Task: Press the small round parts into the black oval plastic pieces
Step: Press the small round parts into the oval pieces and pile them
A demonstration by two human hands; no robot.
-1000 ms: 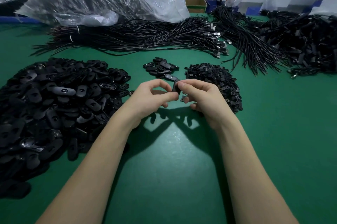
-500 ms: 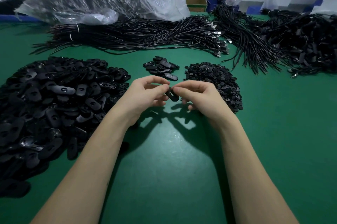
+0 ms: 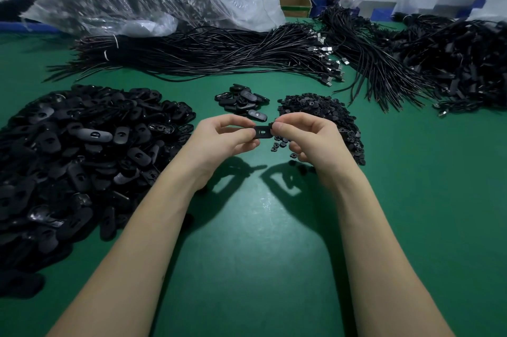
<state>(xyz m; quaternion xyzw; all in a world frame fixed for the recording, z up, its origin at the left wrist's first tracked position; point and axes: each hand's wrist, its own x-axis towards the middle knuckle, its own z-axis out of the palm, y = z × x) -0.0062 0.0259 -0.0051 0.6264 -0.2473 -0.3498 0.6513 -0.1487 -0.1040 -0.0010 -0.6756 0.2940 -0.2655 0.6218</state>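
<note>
Green matting covers the table (image 3: 255, 240), with a big heap of black oval plastic pieces (image 3: 82, 150) on the left, a small cluster of ovals (image 3: 242, 102) beyond the hands, and a mound of small round black parts (image 3: 323, 117) on the right. Above the middle, the left hand (image 3: 219, 141) pinches one black oval plastic piece (image 3: 262, 132) by its left end, slot facing up, while the right hand (image 3: 310, 139) pinches its right end, fingers curled. To seat a round part well, I judge the left hand should keep the oval level and the right should centre the part over the slot before pressing straight down.
</note>
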